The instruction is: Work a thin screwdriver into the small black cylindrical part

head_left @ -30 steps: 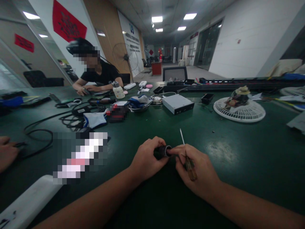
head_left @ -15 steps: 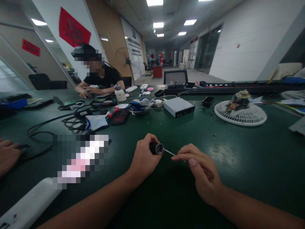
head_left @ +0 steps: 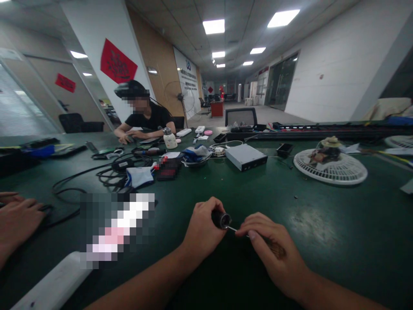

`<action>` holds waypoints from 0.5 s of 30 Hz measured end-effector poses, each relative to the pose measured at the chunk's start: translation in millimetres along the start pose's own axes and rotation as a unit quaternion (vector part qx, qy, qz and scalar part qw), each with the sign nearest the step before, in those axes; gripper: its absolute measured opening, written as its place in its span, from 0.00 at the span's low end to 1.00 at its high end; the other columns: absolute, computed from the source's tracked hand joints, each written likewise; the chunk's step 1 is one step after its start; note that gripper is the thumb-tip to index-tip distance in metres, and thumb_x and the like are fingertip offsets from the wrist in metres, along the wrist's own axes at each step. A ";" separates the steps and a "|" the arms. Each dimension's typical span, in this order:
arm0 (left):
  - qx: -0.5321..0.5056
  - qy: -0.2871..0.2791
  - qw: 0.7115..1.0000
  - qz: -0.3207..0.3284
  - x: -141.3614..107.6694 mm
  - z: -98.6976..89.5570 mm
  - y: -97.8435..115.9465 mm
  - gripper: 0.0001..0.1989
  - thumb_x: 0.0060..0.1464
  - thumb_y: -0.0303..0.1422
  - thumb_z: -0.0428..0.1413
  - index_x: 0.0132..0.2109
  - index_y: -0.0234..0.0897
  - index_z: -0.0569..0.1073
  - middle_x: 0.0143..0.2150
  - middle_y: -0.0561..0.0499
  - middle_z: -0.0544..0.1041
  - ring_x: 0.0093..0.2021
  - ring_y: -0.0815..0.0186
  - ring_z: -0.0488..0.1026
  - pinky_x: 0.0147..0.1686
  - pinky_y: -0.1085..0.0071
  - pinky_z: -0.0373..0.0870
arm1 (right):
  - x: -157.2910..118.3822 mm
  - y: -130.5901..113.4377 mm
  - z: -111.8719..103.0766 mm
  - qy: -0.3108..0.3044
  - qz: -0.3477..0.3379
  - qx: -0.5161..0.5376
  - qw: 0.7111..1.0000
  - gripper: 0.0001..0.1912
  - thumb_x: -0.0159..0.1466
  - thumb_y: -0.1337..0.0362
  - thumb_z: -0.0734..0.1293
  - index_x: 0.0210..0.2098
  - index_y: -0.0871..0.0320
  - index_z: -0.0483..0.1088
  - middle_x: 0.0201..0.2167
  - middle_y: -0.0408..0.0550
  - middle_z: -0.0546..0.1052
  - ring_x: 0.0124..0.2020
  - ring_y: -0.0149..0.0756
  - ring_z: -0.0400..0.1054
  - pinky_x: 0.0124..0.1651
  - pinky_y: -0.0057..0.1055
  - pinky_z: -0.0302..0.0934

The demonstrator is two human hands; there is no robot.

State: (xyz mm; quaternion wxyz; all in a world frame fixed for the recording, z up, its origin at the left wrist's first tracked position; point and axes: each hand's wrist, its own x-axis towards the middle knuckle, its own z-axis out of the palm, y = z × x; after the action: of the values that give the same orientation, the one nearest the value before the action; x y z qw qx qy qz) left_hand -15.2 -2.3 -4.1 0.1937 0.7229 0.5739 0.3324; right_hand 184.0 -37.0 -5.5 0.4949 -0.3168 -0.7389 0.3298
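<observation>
My left hand (head_left: 204, 226) is wrapped around a short black cylinder (head_left: 220, 219), its open ringed end facing right and toward me. What kind of part it is, I cannot make out. A screwdriver (head_left: 276, 249) with a brownish handle lies in my right hand (head_left: 269, 245), its fingers closed along the handle and thin metal shaft. The shaft's tip is at the rim of the cylinder's open end; how deep it goes is unclear. Both hands are held low over the near side of the green table (head_left: 258, 189).
A grey disc drive (head_left: 245, 156), a white fan grille with motor (head_left: 329, 165) and a bowl with blue cloth (head_left: 196, 155) stand beyond. Black cables (head_left: 66, 185) and a white device (head_left: 53, 282) lie left. Another person's hand (head_left: 22, 221) is at the left edge; a person (head_left: 151, 116) sits opposite.
The view has tilted up, so everything sits lower in it. The screwdriver's tip has come closer to the cylinder's open end. The other person's hand at left shows more.
</observation>
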 end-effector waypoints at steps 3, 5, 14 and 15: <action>-0.002 -0.006 1.000 0.000 0.2 -0.4 -0.4 0.09 0.46 0.27 0.62 0.36 0.40 0.72 0.36 0.53 0.78 0.43 0.59 0.72 0.41 0.64 0.65 | -2.3 2.7 0.0 0.026 0.019 -0.011 0.999 0.13 0.71 0.68 0.62 0.40 0.53 0.80 0.34 0.47 0.79 0.39 0.39 0.73 0.43 0.38 0.67; 0.003 -0.009 1.000 0.003 0.2 -0.4 -0.7 0.09 0.46 0.27 0.62 0.36 0.40 0.72 0.36 0.54 0.77 0.42 0.59 0.71 0.41 0.64 0.65 | -3.6 3.8 0.2 0.038 0.024 -0.014 0.999 0.13 0.71 0.67 0.62 0.41 0.53 0.80 0.35 0.47 0.79 0.39 0.39 0.73 0.42 0.37 0.67; 0.006 -0.018 1.000 0.001 -0.9 -0.7 0.5 0.10 0.45 0.27 0.62 0.36 0.41 0.72 0.36 0.53 0.77 0.43 0.58 0.71 0.42 0.63 0.65 | -1.9 1.2 0.0 -0.001 -0.007 0.002 1.000 0.14 0.70 0.69 0.62 0.44 0.53 0.79 0.36 0.48 0.80 0.40 0.39 0.73 0.43 0.38 0.67; 0.005 -0.019 1.000 -0.001 -0.9 -0.8 0.5 0.10 0.45 0.27 0.62 0.36 0.41 0.72 0.36 0.53 0.77 0.43 0.58 0.71 0.41 0.63 0.65 | -1.8 1.1 -0.3 -0.007 -0.011 0.001 1.000 0.14 0.70 0.69 0.62 0.44 0.53 0.79 0.36 0.48 0.80 0.40 0.40 0.73 0.43 0.39 0.67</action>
State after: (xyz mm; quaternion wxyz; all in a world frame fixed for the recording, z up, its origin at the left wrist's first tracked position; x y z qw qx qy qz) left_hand -15.5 -3.4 -3.4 0.2010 0.7295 0.5726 0.3156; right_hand 185.0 -37.7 -7.2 0.4937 -0.3064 -0.7452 0.3272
